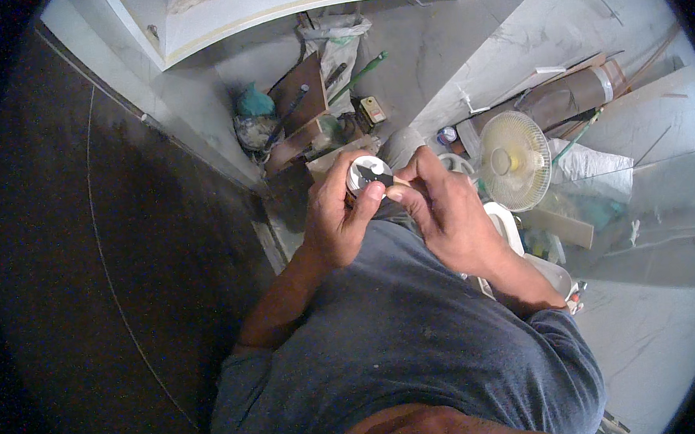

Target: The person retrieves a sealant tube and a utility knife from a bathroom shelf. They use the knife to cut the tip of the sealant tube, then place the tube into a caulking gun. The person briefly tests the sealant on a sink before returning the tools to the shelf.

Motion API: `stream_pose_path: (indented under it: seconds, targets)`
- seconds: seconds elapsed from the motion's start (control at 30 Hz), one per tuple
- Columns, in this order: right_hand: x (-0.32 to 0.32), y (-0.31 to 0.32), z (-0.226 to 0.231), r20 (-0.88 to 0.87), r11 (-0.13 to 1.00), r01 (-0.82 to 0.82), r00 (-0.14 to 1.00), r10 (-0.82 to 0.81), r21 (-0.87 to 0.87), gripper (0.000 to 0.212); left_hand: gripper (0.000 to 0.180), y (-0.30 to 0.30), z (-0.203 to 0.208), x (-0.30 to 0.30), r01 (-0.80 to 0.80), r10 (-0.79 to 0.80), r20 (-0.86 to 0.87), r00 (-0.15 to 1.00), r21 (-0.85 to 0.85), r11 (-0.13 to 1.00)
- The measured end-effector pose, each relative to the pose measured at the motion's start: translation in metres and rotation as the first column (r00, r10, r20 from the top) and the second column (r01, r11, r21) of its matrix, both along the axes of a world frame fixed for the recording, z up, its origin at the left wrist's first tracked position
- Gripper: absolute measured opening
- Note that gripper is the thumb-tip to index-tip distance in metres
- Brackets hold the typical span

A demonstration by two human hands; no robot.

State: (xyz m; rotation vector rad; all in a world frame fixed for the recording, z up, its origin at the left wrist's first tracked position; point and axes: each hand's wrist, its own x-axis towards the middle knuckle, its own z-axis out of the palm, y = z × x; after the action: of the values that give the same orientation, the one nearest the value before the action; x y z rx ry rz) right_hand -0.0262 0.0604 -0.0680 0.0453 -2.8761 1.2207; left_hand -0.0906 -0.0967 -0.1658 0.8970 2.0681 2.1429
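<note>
In front of my chest, my left hand (338, 225) is closed round a small white round object (357, 165), fingers behind it and thumb on its front. Across its face lies a small flat black piece (375, 177) with a pointed end. My right hand (452, 214) is closed too; its thumb and forefinger pinch at the right end of the black piece, close to my left thumb. The exact kind of the white object cannot be made out, and its back is hidden by my fingers.
A fan (515, 160) with a round pale grille stands to the right, beside a long wrapped roll (544, 105). Ahead are boards (298, 86), a teal bag (255, 101) and a green rod (364, 73). A white shelf edge (272, 23) crosses the top; a dark panel (127, 254) fills the left.
</note>
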Motion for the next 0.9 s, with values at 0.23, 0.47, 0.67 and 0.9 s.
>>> stream_pose_path:
  seconds: [0.23, 0.47, 0.67, 0.9]
  targets:
    - [-0.002, -0.006, -0.001, -0.025, 0.999, 0.031, 0.999, -0.03, 0.032, 0.022, 0.036, 0.007, -0.004, 0.006, -0.139, 0.139, 0.005, 0.99, -0.003, 0.99]
    - [-0.003, -0.009, -0.006, -0.056, 0.995, 0.052, 0.997, -0.048, 0.08, 0.022, 0.037, 0.013, -0.013, 0.01, -0.198, 0.198, 0.026, 0.98, 0.016, 0.98]
    - [-0.004, -0.012, -0.01, -0.083, 0.997, 0.054, 0.995, -0.049, 0.058, 0.021, 0.036, 0.013, -0.008, 0.013, -0.231, 0.231, 0.036, 0.972, 0.01, 0.973]
    - [-0.006, -0.014, -0.013, -0.1, 0.998, 0.028, 0.995, -0.022, 0.054, 0.021, 0.034, 0.017, -0.012, 0.015, -0.268, 0.264, 0.068, 0.962, 0.055, 0.962]
